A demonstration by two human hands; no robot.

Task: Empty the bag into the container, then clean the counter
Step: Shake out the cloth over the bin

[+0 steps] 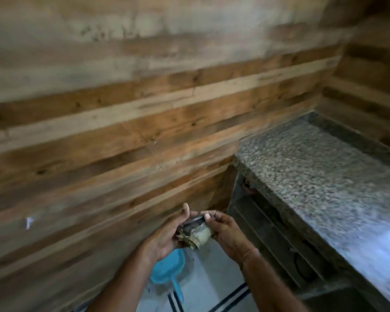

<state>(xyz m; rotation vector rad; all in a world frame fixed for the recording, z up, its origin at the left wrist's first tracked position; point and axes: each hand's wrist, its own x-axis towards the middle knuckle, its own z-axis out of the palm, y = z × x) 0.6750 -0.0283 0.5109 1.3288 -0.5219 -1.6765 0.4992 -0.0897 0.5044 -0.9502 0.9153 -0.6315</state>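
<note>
Both my hands hold one small bundle (pixel 195 233) low in the middle of the head view. It looks like a crumpled clear bag with pale and brownish contents, but blur hides the details. My left hand (pixel 164 237) cups it from the left with the thumb raised. My right hand (pixel 227 233) grips it from the right, fingers over its dark top edge. The speckled granite counter (pixel 320 176) runs along the right side, apart from my hands. No container shows up clearly in this frame.
A wooden plank wall (pixel 122 109) fills the left and top. A blue plastic scoop with a handle (pixel 167 271) lies on the white tiled floor (pixel 212 284) below my hands. Dark open shelves (pixel 279 239) sit under the counter.
</note>
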